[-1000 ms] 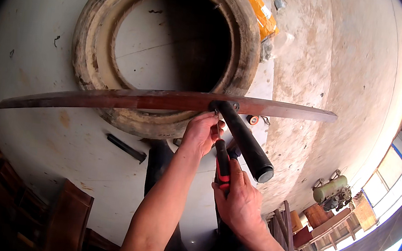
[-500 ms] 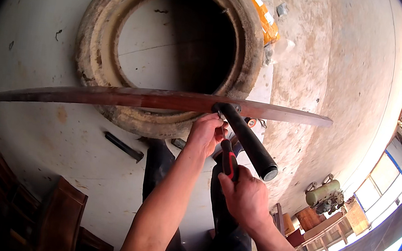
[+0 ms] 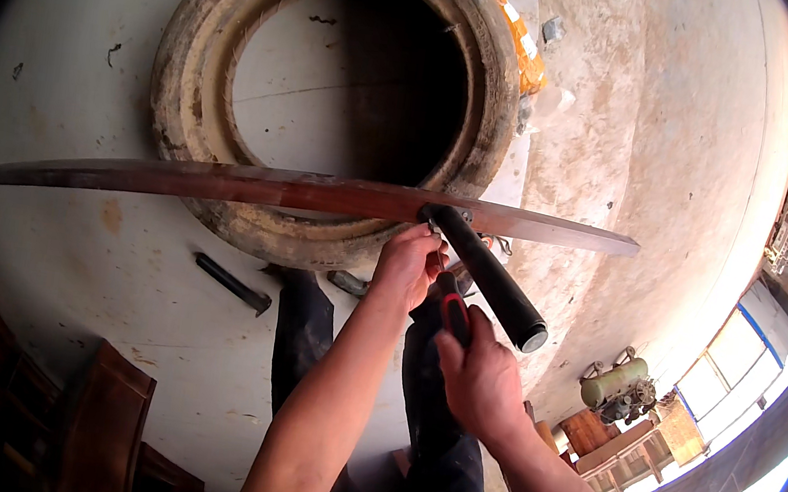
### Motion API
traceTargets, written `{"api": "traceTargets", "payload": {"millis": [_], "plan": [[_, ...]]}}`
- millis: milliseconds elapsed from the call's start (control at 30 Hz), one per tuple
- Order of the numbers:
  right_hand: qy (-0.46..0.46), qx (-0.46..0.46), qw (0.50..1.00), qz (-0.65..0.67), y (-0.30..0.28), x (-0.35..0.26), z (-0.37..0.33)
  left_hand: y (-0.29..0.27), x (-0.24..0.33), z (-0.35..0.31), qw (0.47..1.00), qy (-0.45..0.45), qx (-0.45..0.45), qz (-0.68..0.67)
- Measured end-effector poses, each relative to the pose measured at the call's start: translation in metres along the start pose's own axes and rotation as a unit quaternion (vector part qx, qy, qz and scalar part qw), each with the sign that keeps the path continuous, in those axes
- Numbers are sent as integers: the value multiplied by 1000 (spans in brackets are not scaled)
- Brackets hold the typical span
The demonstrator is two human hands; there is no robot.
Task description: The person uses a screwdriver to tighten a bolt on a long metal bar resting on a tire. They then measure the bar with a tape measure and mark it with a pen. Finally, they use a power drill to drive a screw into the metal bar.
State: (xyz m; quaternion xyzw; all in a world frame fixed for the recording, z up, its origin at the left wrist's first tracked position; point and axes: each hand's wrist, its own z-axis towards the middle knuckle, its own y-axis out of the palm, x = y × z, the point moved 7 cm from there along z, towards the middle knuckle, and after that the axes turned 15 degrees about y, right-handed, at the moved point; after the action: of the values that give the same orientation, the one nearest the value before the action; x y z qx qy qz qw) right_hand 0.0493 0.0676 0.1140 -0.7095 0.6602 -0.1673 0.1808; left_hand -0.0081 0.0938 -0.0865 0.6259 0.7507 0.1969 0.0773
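Note:
A long, reddish-brown wooden board (image 3: 224, 186) lies across the near part of a big worn tyre (image 3: 187, 103). From the board's right half a black tubular leg (image 3: 497, 286) sticks out towards me, with a mounting plate (image 3: 466, 218) at its base. My right hand (image 3: 485, 373) is wrapped round the black-and-red handle of a screwdriver (image 3: 452, 314), whose shaft points up to the leg's base. Just left of that base, my left hand (image 3: 403, 265) has its fingers pinched together by the screwdriver's tip. What they pinch is hidden.
Another black tube (image 3: 230, 283) lies on the floor left of my legs. An orange packet (image 3: 520, 40) is beside the tyre. Dark wooden furniture (image 3: 103, 412) stands at lower left. A green air compressor (image 3: 615, 383) and wooden pieces (image 3: 595, 434) are at the right.
Both hands stay at the leg's base, the right still holding the screwdriver. The whole view has shifted slightly; the board appears a little further left.

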Motion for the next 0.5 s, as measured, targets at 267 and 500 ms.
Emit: {"api": "traceTargets", "payload": {"millis": [267, 500], "plan": [[-149, 110, 961, -205, -2, -27, -14, -2, 7, -5, 1000, -3, 6, 24], [191, -106, 892, 396, 14, 19, 1, 12, 4, -14, 999, -6, -16, -28]]}}
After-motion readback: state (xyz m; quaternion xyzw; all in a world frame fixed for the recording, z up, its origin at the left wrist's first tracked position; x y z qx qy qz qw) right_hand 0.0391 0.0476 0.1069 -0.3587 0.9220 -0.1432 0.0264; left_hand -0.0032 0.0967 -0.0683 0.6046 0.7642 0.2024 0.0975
